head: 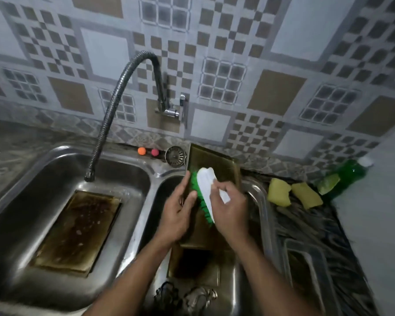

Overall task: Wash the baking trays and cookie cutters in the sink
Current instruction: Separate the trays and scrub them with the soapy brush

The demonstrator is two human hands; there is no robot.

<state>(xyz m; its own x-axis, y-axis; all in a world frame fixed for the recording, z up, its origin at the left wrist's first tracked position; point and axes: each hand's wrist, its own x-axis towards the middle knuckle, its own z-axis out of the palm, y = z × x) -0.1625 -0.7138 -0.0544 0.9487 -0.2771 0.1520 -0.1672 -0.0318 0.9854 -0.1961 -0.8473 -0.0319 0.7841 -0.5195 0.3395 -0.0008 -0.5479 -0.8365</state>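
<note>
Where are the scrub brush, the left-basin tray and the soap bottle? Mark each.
scrub brush (205, 180), head view, on its white back.
left-basin tray (78, 231), head view, on its stained floor.
soap bottle (349, 174), head view, on its green body.

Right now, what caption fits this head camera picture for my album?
Right hand scrubs a tilted baking tray with a green-bristled brush while the left hand holds its edge over the sink.

Hose (110, 115) overhangs left basin (21, 213) — right basin (246, 283) crowded.

Glossy steel sink (132, 185), stained metal tray (78, 231), white plastic brush (205, 190).
</note>
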